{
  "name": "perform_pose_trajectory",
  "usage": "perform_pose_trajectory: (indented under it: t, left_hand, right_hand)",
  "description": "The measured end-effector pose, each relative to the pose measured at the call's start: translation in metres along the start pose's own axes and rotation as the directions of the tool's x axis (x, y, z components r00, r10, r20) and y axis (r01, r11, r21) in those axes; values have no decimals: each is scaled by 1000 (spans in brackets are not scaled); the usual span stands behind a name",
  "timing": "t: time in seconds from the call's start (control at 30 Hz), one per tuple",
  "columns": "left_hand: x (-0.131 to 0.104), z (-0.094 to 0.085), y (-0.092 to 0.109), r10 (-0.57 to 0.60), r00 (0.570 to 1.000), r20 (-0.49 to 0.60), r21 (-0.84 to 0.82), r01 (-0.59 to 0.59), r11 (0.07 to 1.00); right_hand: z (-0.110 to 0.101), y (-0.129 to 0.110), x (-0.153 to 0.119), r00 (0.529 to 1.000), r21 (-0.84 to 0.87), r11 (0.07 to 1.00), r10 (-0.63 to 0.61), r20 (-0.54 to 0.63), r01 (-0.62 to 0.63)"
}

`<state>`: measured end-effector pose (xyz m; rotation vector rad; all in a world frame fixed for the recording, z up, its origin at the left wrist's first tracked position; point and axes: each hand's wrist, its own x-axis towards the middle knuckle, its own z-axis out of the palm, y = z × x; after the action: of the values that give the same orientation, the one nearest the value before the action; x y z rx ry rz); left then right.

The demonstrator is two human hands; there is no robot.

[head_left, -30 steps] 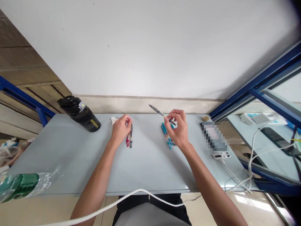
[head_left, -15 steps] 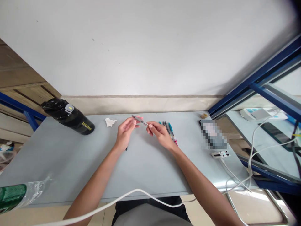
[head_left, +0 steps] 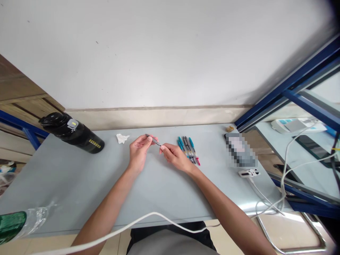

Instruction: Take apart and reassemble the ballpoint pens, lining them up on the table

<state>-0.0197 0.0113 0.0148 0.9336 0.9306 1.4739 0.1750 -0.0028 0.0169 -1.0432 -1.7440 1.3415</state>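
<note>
A slim dark grey pen [head_left: 153,139] is held between my two hands above the middle of the table. My left hand [head_left: 140,148] pinches its upper left part between thumb and fingers. At the lower right end, the thumb and fingers of my right hand [head_left: 174,154] close on the tip, whose details are too small to make out. Just right of my right hand, several pens [head_left: 188,145] with teal and dark caps lie side by side on the table, one with a pink end. My right hand partly covers their near ends.
The grey table [head_left: 79,184] meets a white wall. At left lie a black bottle [head_left: 82,138], crumpled tissue [head_left: 122,138] and a green bottle in plastic [head_left: 13,225]. A phone [head_left: 240,150] and white device [head_left: 249,173] lie right. A white cable [head_left: 156,214] crosses in front of me.
Both hands have shifted slightly left with the pen. My left hand's fingers have closed further around it, and my right hand has moved off the row of pens, uncovering more of them.
</note>
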Motion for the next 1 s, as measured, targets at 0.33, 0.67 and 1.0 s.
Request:
perform_pose_trajectory:
  t: [0.33,0.67,1.0]
  left_hand:
    - [1,1,1,-30,996,80,-69,36,997]
    - [5,-4,-4,-41,999,11,-58,42,997]
    - [2,0,-2,13,1000,14,-10,-13,1000]
  right_hand:
    - [-3,4,1,979,-240,967,-122,-161,81]
    - [-6,3,0,983,-265,962,-104,-149,62]
    - [0,-1,-3,996,-181,980,-79,36,84]
